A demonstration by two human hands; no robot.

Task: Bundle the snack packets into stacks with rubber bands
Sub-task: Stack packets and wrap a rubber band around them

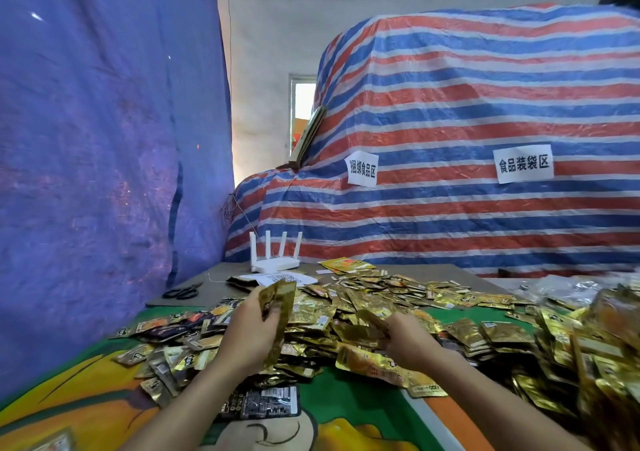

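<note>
Striped tarp (450, 138) hung behind the desk (346, 405); our hands worked the gold snack packets.
In front of the router (275, 260), our left hand (249, 332) pinched a thin upright stack (281, 315) between thumb and curled fingers; our right hand (407, 341) had its fingers closed on another packet (369, 319) atop the heap (346, 298). We judged the slick foil might fan out or slip from that light pinch, since no rubber band showed anywhere near the router.

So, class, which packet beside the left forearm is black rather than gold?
The black packet with white print, lying flat on the green mat at the pile's near edge; the packets around it are gold.
</note>
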